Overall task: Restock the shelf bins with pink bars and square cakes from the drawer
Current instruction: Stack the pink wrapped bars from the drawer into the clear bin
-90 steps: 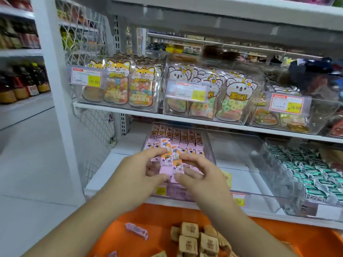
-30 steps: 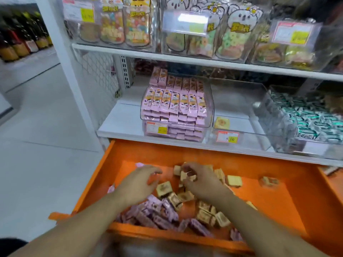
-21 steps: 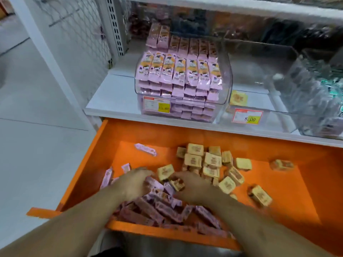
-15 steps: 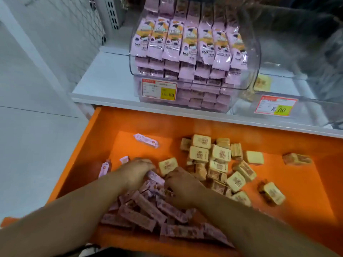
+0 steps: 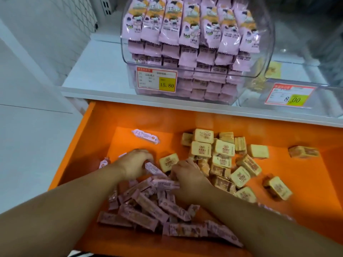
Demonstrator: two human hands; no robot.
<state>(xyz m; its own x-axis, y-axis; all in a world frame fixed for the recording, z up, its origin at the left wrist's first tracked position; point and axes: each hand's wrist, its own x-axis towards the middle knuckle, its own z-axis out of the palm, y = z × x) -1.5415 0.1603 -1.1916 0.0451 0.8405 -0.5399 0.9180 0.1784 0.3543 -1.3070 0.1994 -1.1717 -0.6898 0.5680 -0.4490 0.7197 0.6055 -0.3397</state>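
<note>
White shelving [image 5: 104, 71] runs across the top of the head view, with pale floor [image 5: 27, 127] off to the left. On the shelf stands a clear bin [image 5: 267, 58] packed full of pink bars in tidy rows, a price tag [image 5: 156, 79] reading 15.80 on its front. Just beside it to the right is a second clear bin [image 5: 297, 112] with a tag [image 5: 290, 95] reading 8.00; one yellowish packet shows inside it, blurred through the plastic.

Below the shelf an orange drawer [image 5: 185, 115] is pulled out. Loose pink bars [image 5: 148, 208] lie heaped at its near left, and one stray bar [image 5: 145, 136] lies apart towards the back. Square cakes [image 5: 222, 160] in tan wrappers are piled to the right of the middle, with one cake [image 5: 303, 152] well apart at the far right.

Both hands are down in the pink heap. The left hand [image 5: 135, 162] has its fingers curled over bars, one bar end poking out beneath it. The right hand [image 5: 187, 175] curls round a pink bar, its knuckles just beside the cake pile
</note>
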